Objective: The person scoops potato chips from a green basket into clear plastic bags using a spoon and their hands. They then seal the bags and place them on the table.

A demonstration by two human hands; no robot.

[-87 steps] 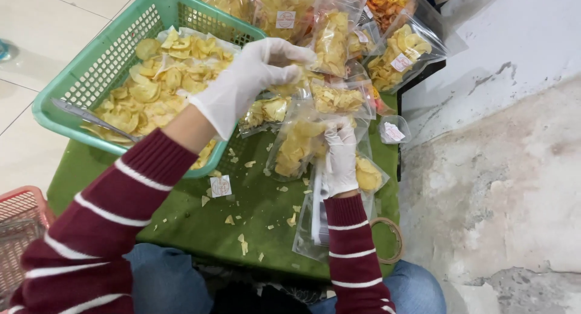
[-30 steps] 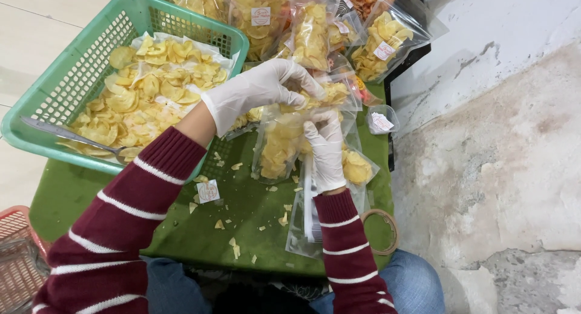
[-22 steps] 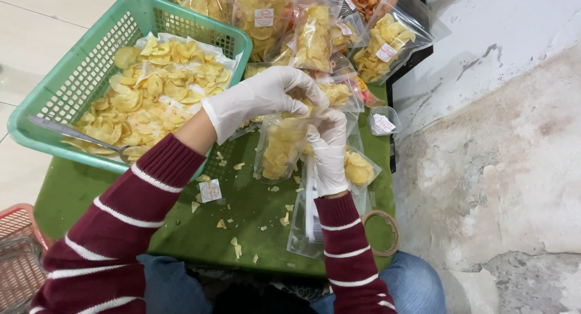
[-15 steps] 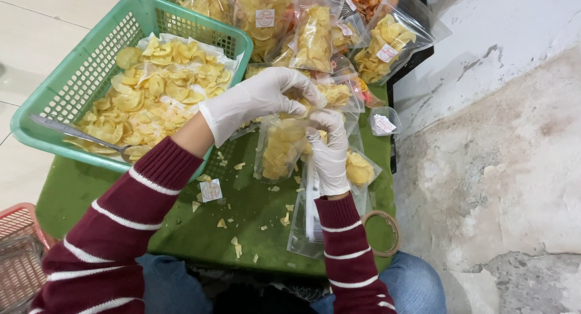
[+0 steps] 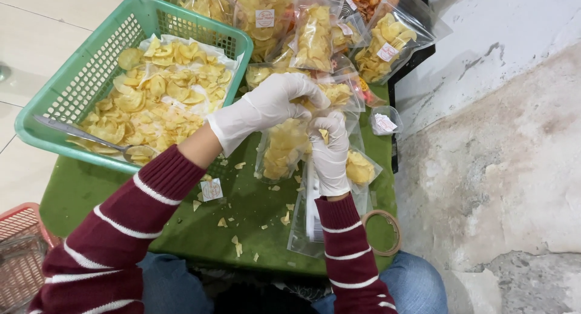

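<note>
**Filling a clear bag with chips, both gloved hands at its mouth**

The clear plastic bag (image 5: 279, 152), partly filled with yellow chips, lies on the green table (image 5: 109, 199) just right of the green basket (image 5: 78, 78). The right hand (image 5: 330, 153), in a white glove, grips the bag's upper edge from the near side, fingers curled and closed on the plastic with a chip fragment against the fingertips. The left hand (image 5: 269, 105), also gloved, arches over the bag's mouth from the basket side, fingers bent down and bunched together at the opening; whether it pinches chips or the bag's lip cannot be told, since the fingertips are hidden.

To do this step well, as I judge it, the right hand should keep the mouth held wide and steady while the left lowers its load well inside before letting go; crumbs (image 5: 236, 244) scattered on the table nearer the person than the basket suggest how easily pieces spill. Gentle pressure matters, because thin chips break.

Beyond the bag, away from the basket's near corner, sealed chip bags (image 5: 315, 35) with small labels are piled. A metal spoon (image 5: 85, 135) rests in the basket among loose chips (image 5: 157, 96). A loose label (image 5: 211, 190) lies just below the basket, and a tape roll (image 5: 381, 232) sits farther right, near the table's edge.
</note>
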